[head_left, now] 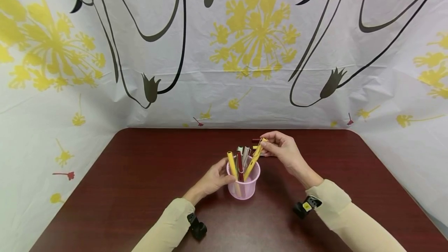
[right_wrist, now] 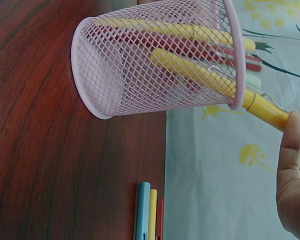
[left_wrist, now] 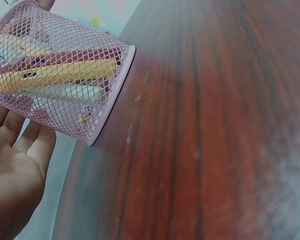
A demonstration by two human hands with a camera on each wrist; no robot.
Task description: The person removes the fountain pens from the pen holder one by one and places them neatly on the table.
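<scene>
A pink mesh pen cup (head_left: 245, 193) stands upright on the table, holding several pens. At its left side my left hand (head_left: 213, 178) grips it, thumb near the front rim and fingers toward the back. My right hand (head_left: 284, 151) pinches a yellow pen (head_left: 252, 163) by its upper end. That pen leans right over the rim, and its lower part shows through the mesh (right_wrist: 187, 67) in the right wrist view. Another yellow pen (head_left: 231, 161), a dark red pen (head_left: 239, 163) and a pale grey one (head_left: 246, 154) stand in the cup.
Behind the right hand, a blue pen (right_wrist: 142, 210), a yellow pen (right_wrist: 152, 212) and a red pen (right_wrist: 160, 217) lie side by side on the dark red wooden table (head_left: 157, 158). A white patterned sheet (head_left: 196, 100) hangs along the table's far edge.
</scene>
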